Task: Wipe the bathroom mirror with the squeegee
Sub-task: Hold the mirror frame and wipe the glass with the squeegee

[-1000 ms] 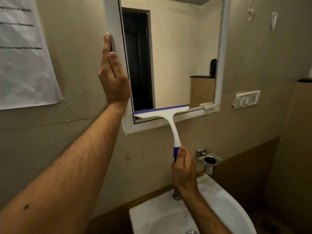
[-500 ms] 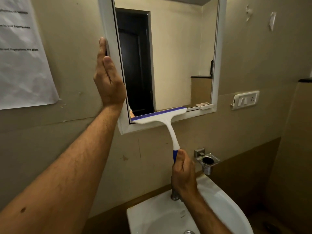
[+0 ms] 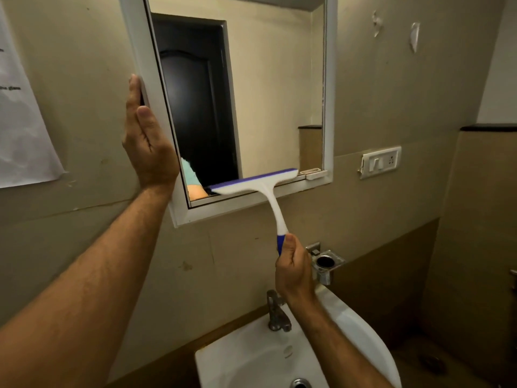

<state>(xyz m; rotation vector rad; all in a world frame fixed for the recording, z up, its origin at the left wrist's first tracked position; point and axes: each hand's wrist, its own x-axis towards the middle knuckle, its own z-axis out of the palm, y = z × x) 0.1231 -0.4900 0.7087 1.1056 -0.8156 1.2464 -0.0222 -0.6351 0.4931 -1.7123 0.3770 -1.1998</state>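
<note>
Right hand (image 3: 293, 271) fist wrapped round squeegee (image 3: 263, 189) blue grip end. Blade low on mirror (image 3: 274, 91), near bottom frame. Left hand (image 3: 147, 141) flat, fingers straight, bracing frame edge. Squeegee likely light, stiff; rubber edge soft. Glass fragile.

The room is dim and yellowish, with a muddy cast over the beige wall (image 3: 391, 107). The brightest patches are the glass of the mirror (image 3: 268, 93) and the white rim of the sink (image 3: 361, 334) – both pick up soft light, without harsh glare. Corners fall off into shadow (darkest at the lower right). The wide lens bends straight lines: the mirror's frame leans and bows near the edges. Detail is soft throughout – text on the paper notice (image 3: 25, 130) is blurred beyond reading.
</note>
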